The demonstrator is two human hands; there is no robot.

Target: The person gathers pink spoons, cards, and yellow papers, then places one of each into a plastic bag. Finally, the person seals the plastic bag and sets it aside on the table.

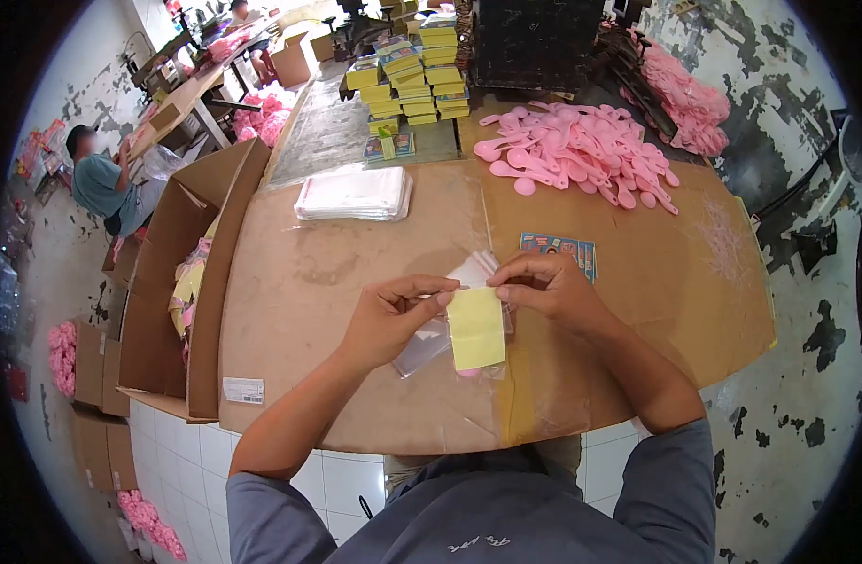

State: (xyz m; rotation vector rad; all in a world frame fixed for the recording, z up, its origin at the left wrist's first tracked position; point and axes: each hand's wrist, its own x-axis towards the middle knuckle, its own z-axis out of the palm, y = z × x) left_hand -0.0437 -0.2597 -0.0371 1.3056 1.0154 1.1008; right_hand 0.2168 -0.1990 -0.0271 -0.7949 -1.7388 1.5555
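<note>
Between my two hands is a clear plastic bag with a yellow card (477,329) in it, and a bit of pink shows at its lower end. My left hand (398,315) pinches the bag's top left corner between thumb and fingers. At the top right corner, my right hand (548,287) pinches it the same way. Under the held bag lie several loose clear bags (421,350) on the cardboard-covered table. A few blue printed cards (572,252) lie just beyond my right hand, partly hidden by it.
A heap of pink plastic spoons (576,150) lies at the back right. A stack of clear bags (354,195) sits at the back left, with piles of yellow cards (412,80) behind. An open cardboard box (233,273) stands along the left edge. A person (107,183) sits farther left.
</note>
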